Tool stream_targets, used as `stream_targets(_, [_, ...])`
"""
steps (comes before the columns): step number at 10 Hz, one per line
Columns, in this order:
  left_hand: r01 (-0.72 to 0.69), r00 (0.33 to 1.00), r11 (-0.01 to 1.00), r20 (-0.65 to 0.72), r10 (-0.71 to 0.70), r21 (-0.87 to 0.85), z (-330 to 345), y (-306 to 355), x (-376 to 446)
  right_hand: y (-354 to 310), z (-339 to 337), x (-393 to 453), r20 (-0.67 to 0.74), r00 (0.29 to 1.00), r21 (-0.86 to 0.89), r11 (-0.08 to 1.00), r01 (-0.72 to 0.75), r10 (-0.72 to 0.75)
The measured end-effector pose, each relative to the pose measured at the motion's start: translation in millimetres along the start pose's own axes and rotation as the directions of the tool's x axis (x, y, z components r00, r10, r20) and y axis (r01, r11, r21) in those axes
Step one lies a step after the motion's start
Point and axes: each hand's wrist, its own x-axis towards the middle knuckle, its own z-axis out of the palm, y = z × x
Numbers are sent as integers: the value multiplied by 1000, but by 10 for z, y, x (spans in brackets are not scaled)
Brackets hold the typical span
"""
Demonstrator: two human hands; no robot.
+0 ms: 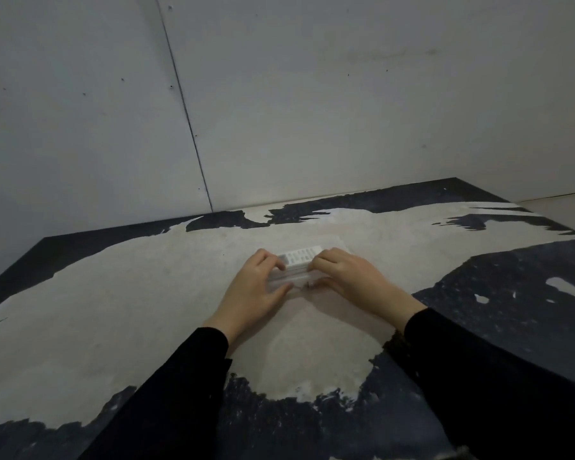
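A white remote (300, 256) lies crosswise on the table (153, 293), its long side running left to right and its button face up. It sits in the far half of the table, about midway between the left and right edges and well away from the near edge. Pressed along its near side is a clear piece (287, 279); what this is cannot be told.

The left hand (256, 288) grips the remote's left end: its fingers curl over the top and its thumb lies against the near side of the clear piece. The right hand (342, 277) grips the right end the same way, fingers curled over the top and thumb tucked in below. Only a short stretch of the remote shows between the two hands.

Both arms wear black sleeves (180, 386). The table is black, with a large pale patch worn across its middle. A grey wall (312, 111) rises behind the far edge.
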Motion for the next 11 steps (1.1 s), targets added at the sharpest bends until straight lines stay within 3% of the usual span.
stream_targets(3, [-90, 994, 993, 61, 85, 79, 910, 319, 1171, 1342, -74, -76, 16, 929, -152, 919, -364, 370])
stream_targets(4, [-148, 987, 975, 90, 134, 168, 1260, 505, 1589, 1809, -69, -78, -6, 882, -352, 825, -443, 471])
stream_targets(6, [-179, 967, 967, 213, 139, 179, 1841, 769, 2421, 2629, 51, -53, -24, 742, -337, 694, -637, 670])
stream_targets(8, [-117, 951, 975, 305, 55, 188, 2084, 906, 2890, 3026, 112, -14, 0, 702, -191, 689, -699, 712])
stream_targets(11, [-137, 902, 964, 431, 26, 229, 2233, 749, 3065, 3213, 171, 22, 150, 590, -272, 607, -747, 793])
